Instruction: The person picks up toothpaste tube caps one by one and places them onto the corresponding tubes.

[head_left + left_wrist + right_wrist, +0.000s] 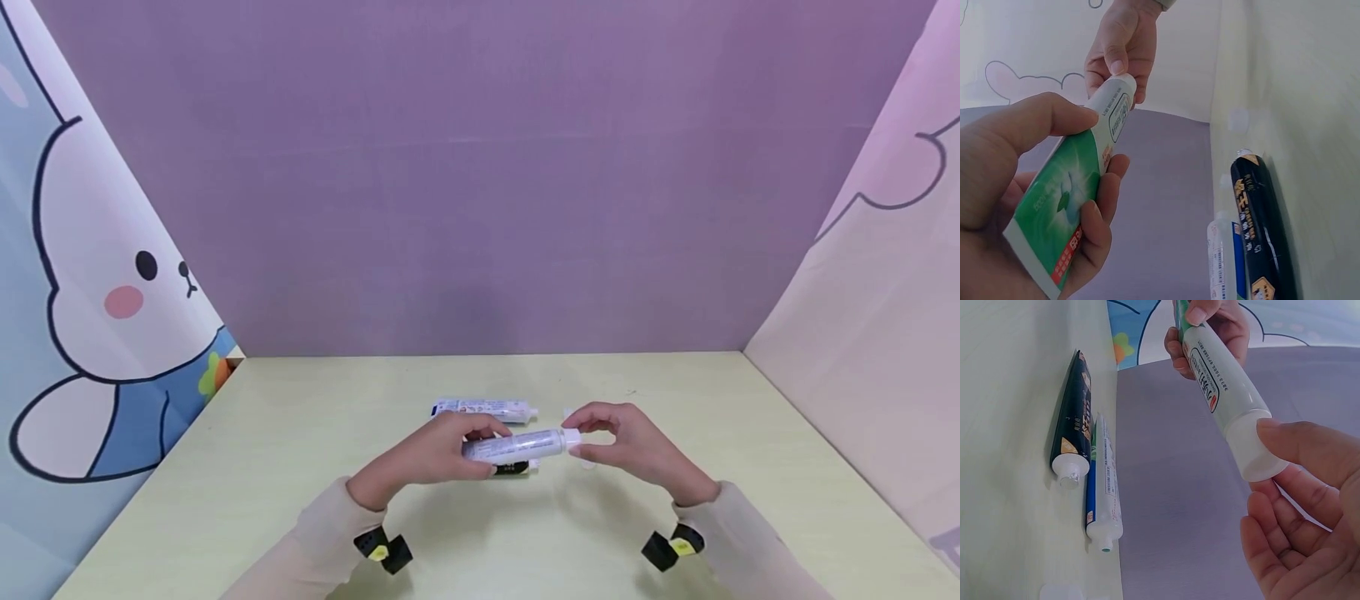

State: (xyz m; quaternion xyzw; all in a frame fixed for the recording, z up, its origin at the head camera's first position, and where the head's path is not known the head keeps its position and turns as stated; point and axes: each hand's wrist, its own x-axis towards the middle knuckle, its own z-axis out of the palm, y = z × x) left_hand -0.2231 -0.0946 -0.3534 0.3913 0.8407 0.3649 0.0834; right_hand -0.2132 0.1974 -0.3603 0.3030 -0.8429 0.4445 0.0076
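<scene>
A green and white toothpaste tube (pixel 1063 200) is held above the table by my left hand (pixel 457 450), thumb on one face and fingers curled round the other. Its white cap (pixel 1254 447) points to the right. My right hand (pixel 626 442) pinches that cap between thumb and fingers. On the table below lie a black toothpaste tube (pixel 1074 419) and a white and blue toothpaste tube (pixel 1105 494), side by side. Both of these show bare nozzles in the right wrist view.
A loose white cap (pixel 1239 120) lies on the pale table (pixel 300 417) near the tubes. A purple wall (pixel 480 183) stands behind the table, with printed cartoon panels (pixel 112 275) at the sides.
</scene>
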